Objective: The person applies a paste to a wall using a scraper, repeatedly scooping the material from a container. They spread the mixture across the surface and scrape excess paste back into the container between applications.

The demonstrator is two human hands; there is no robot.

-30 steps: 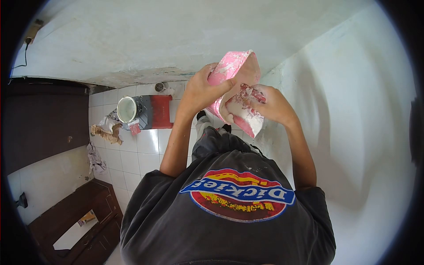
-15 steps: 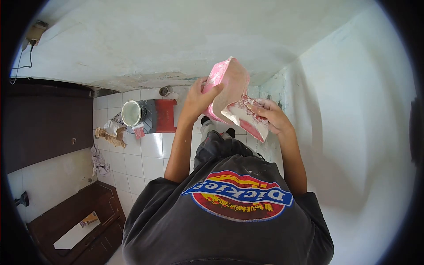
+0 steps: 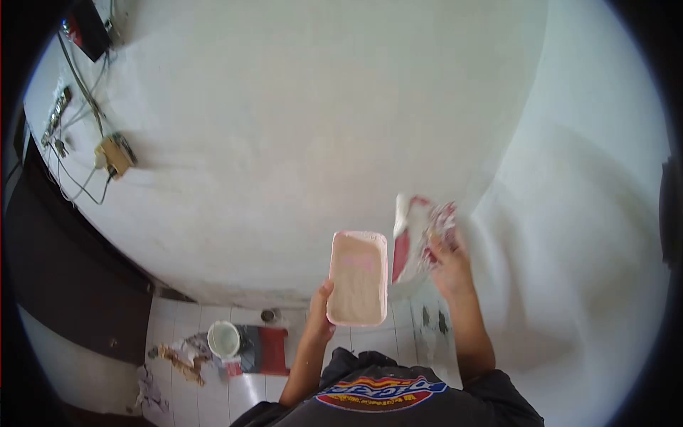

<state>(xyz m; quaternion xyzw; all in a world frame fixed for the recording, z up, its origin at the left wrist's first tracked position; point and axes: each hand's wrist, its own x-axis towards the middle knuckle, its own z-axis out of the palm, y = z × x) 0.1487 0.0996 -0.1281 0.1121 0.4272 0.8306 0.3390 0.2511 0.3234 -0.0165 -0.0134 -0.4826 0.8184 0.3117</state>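
Bucket [image 3: 224, 355] stands at the left end of a red and grey stool [image 3: 273, 350] at left; right of it, the left hand [image 3: 321, 314] grips the left side of a pink tub [image 3: 385, 285] with pale paste inside, and the right hand [image 3: 451, 269] clasps a paste-smeared red scraper [image 3: 402, 250] just beside the tub.

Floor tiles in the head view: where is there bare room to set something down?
Bare floor tiles show between the wall and the bucket, and below the stool, towards the shirt. It is crowded around the bucket and brown paper. Little gap shows between the pink tub and scraper.
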